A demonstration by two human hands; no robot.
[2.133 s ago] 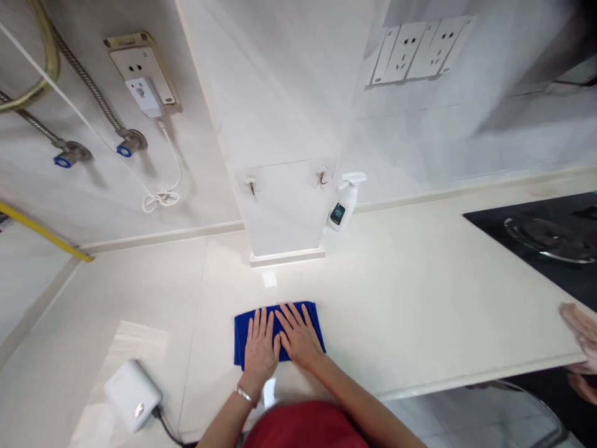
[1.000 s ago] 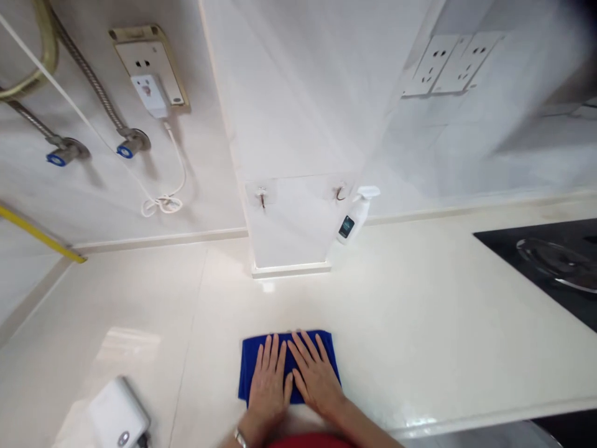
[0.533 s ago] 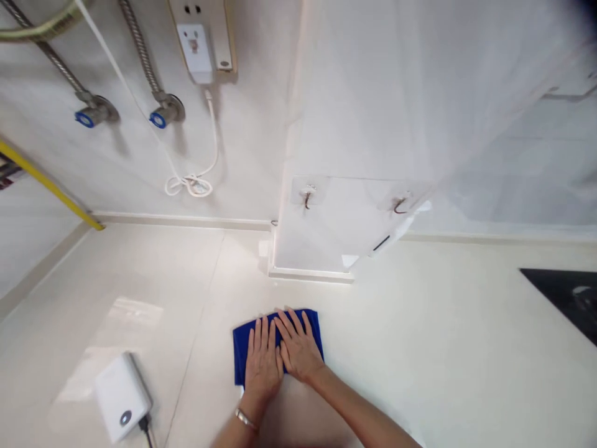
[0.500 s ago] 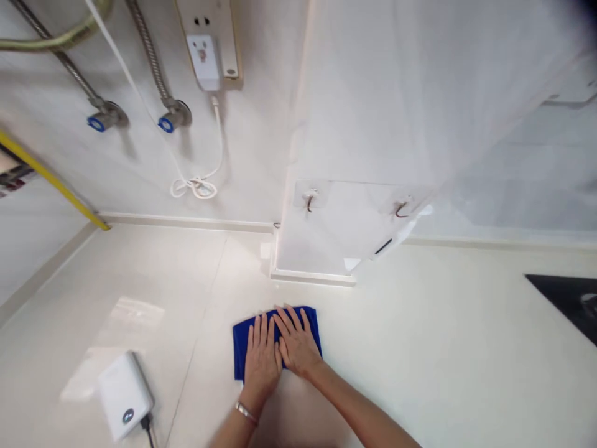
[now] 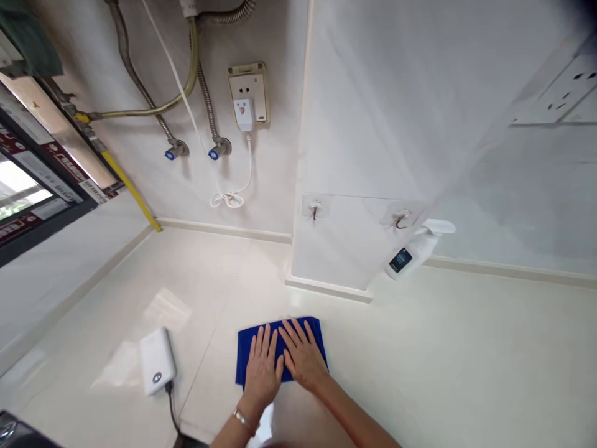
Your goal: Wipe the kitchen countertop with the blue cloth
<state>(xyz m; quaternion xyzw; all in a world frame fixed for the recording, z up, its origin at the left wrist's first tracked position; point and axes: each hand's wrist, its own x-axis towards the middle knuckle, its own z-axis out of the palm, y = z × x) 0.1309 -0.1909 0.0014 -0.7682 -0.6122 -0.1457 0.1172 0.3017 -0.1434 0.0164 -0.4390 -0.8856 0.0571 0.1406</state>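
A folded blue cloth (image 5: 246, 353) lies flat on the pale countertop (image 5: 420, 367), in front of the jutting wall corner. My left hand (image 5: 263, 368) rests palm down on the cloth's left half, fingers stretched out and pointing away from me. On the right half, my right hand (image 5: 303, 358) presses flat with its fingers spread. The two thumbs nearly meet over the middle of the cloth. A metal bracelet (image 5: 242, 417) circles my left wrist.
A white power bank (image 5: 157, 361) with a black cable lies at left. Behind the wall corner (image 5: 333, 249) stands a white spray bottle (image 5: 413, 252). Pipes with blue-handled valves (image 5: 219, 149), a plugged socket (image 5: 249, 93) and a yellow pipe (image 5: 133, 190) line the back wall.
The camera view has shifted, bringing the window and more of the spray bottle into sight. Both hands stay flat on the cloth, which sits slightly farther from the wall corner's base.
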